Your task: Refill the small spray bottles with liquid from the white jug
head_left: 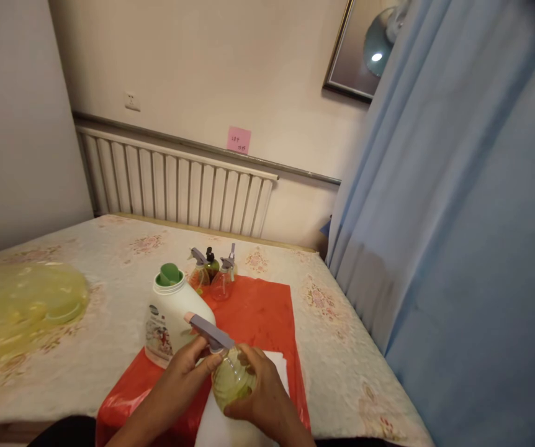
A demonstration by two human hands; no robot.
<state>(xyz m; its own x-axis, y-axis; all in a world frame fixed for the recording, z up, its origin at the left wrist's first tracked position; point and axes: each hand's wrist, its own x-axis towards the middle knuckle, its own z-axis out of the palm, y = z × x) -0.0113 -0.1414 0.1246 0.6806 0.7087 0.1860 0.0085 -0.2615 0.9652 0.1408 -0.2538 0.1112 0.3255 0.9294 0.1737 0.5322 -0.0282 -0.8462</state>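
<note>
both hands grasp one spray bottle [233, 379]: left hand [188, 372] at its trigger head, right hand [262, 397] around its body, just before the white detergent jug [169, 320].

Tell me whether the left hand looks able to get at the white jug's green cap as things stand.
Probably yes. The left hand grips the spray head of the small spray bottle, right beside the white jug. The green cap shows uncovered on top, though the hand would have to let go first.
</note>
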